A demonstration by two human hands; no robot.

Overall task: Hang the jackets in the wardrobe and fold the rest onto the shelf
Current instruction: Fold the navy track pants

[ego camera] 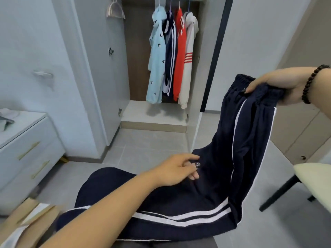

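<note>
Head view: navy trousers [238, 140] between right hand [274, 86] and left hand [179, 169].

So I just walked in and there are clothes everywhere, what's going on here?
A person is sorting laundry. The right hand grips the waistband of navy track pants, while the left hand pinches the fabric lower down, seemingly to fold them. Four jackets already hang in the open wardrobe.
</note>
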